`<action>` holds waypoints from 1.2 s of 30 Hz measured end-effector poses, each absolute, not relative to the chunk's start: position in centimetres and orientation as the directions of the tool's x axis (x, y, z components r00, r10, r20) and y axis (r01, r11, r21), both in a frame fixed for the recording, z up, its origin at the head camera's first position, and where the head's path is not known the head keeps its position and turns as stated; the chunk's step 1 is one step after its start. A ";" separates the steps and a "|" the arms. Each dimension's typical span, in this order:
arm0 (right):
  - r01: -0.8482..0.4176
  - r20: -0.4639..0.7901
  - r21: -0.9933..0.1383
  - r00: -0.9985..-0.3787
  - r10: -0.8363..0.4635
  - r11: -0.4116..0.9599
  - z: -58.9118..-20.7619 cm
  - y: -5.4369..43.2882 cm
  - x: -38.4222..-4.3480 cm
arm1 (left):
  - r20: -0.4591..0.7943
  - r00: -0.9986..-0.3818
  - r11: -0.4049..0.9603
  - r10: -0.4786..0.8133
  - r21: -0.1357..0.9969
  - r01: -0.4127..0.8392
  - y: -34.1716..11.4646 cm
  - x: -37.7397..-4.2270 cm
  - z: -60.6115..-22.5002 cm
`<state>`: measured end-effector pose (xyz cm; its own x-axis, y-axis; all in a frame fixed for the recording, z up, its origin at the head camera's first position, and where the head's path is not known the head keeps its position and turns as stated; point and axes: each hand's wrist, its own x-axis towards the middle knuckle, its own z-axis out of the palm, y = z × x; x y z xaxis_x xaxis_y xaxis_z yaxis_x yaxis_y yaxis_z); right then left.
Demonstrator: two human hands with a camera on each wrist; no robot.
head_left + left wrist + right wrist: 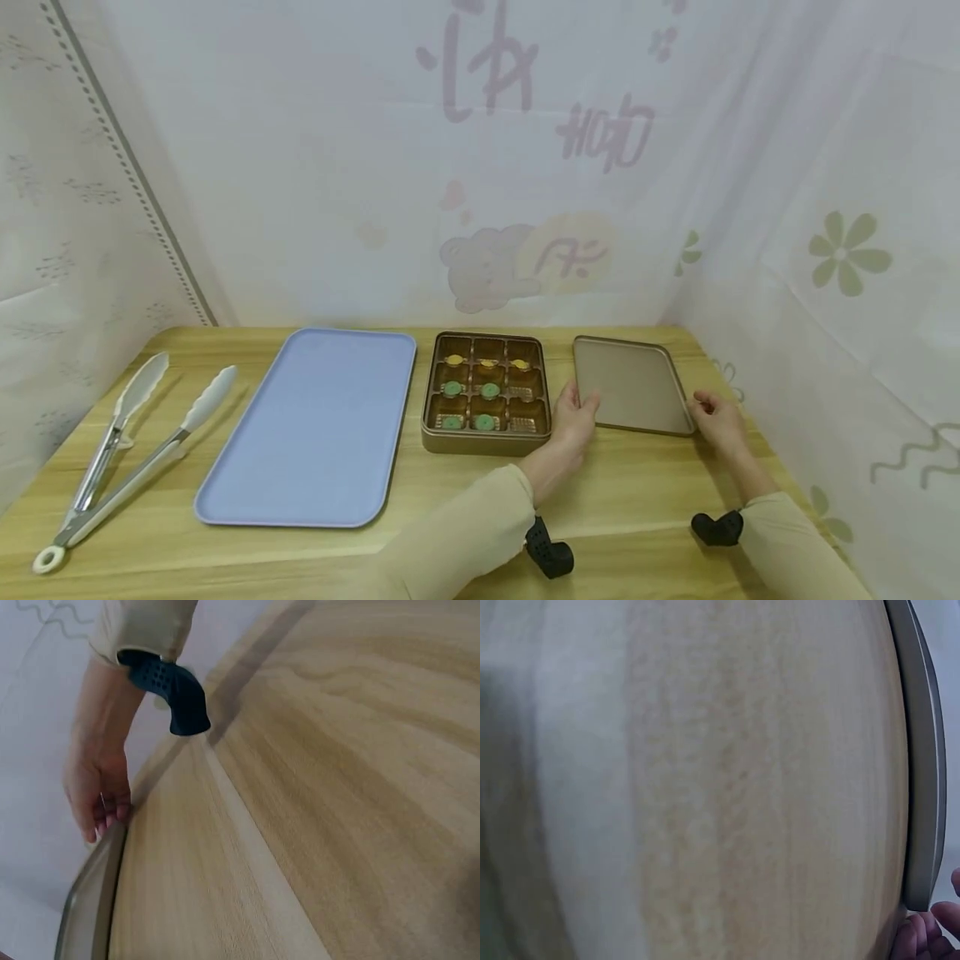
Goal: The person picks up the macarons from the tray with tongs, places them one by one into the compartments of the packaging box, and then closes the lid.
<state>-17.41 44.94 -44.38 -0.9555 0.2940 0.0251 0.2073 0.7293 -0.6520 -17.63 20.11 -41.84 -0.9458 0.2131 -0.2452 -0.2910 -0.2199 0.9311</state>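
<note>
A flat bronze-coloured tin lid (628,383) lies on the table at the right. My left hand (562,437) is at its left edge, between it and a matching tin (465,444); the thumb is by the lid's edge and the fingers are extended. On the other side, my right hand (718,421) is at the lid's near right corner, fingers loosely bent. The left wrist view shows the right hand (97,784) against the lid (90,900). In the right wrist view, fingertips (922,937) show beside the lid's end (926,787). The left fingertips are partly hidden.
The tin's divided insert (522,408) holds several green and yellow round pieces. A pale blue tray (315,425) lies left of it. Farther left rest splayed tongs (97,467). Printed cloth (337,167) hangs behind and at both sides.
</note>
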 end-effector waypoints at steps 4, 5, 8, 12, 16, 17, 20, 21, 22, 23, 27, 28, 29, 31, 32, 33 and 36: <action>0.230 -0.030 -0.659 -0.959 0.281 0.716 -44.5 45.0 -17.6 | -0.274 -0.948 -0.173 0.165 0.938 -0.301 20.7 -18.2 -42.4; 0.234 -0.039 -0.665 -0.959 0.280 0.709 -44.5 45.0 -17.6 | -0.282 -0.947 -0.160 0.157 0.938 -0.306 20.9 -18.3 -42.5; 0.233 -0.046 -0.670 -0.961 0.273 0.705 -44.6 44.9 -17.8 | -0.304 -0.942 -0.128 0.143 0.938 -0.322 21.3 -18.7 -42.8; 0.230 -0.048 -0.676 -0.962 0.269 0.700 -44.6 44.7 -17.9 | -0.325 -0.936 -0.112 0.138 0.933 -0.341 21.6 -19.2 -42.9; 0.246 -0.074 -0.694 -0.959 0.273 0.677 -44.6 44.8 -17.9 | -0.343 -0.926 -0.101 0.155 0.927 -0.361 21.8 -19.4 -42.9; 0.250 -0.078 -0.695 -0.958 0.275 0.674 -44.7 44.9 -17.9 | -0.345 -0.925 -0.097 0.159 0.927 -0.363 21.8 -19.4 -42.9; 0.260 -0.084 -0.696 -0.955 0.284 0.669 -44.7 45.2 -17.8 | -0.352 -0.919 -0.088 0.179 0.925 -0.371 21.7 -19.3 -42.8; 0.262 -0.082 -0.695 -0.954 0.288 0.670 -44.8 45.2 -17.8 | -0.350 -0.919 -0.083 0.184 0.926 -0.369 21.7 -19.2 -42.8; 0.264 -0.079 -0.692 -0.953 0.292 0.672 -44.7 45.3 -17.8 | -0.353 -0.917 -0.083 0.188 0.924 -0.373 21.6 -19.2 -42.8; 0.270 -0.083 -0.692 -0.951 0.298 0.669 -44.7 45.3 -17.7 | -0.356 -0.914 -0.078 0.193 0.923 -0.376 21.6 -19.1 -42.8; 0.278 -0.080 -0.686 -0.948 0.310 0.673 -44.6 45.3 -17.4 | -0.356 -0.911 -0.088 0.207 0.921 -0.380 21.6 -18.9 -42.4; 0.274 -0.076 -0.686 -0.948 0.308 0.674 -44.6 45.3 -17.3 | -0.354 -0.913 -0.090 0.202 0.922 -0.377 21.7 -18.8 -42.3; 0.265 -0.064 -0.682 -0.950 0.304 0.682 -44.5 45.3 -17.2 | -0.347 -0.917 -0.097 0.196 0.924 -0.370 21.7 -18.8 -42.1; 0.242 -0.044 -0.677 -0.956 0.290 0.695 -44.3 45.4 -16.9 | -0.332 -0.925 -0.125 0.186 0.926 -0.357 21.8 -18.9 -41.8; 0.229 -0.031 -0.675 -0.958 0.284 0.701 -44.2 45.4 -16.7 | -0.332 -0.926 -0.143 0.178 0.923 -0.358 21.9 -18.9 -41.7; 0.217 -0.018 -0.672 -0.960 0.278 0.708 -44.0 45.4 -16.6 | -0.330 -0.929 -0.158 0.168 0.921 -0.356 21.9 -19.0 -41.5; 0.188 0.011 -0.673 -0.965 0.264 0.716 -43.5 45.3 -16.1 | -0.342 -0.927 -0.219 0.157 0.903 -0.370 21.8 -19.0 -41.1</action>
<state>-16.05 45.33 -43.54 -0.9645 0.2638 0.0113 0.1878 0.7156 -0.6728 -19.01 21.80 -41.09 -0.9266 0.1574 -0.3416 -0.3700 -0.2188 0.9029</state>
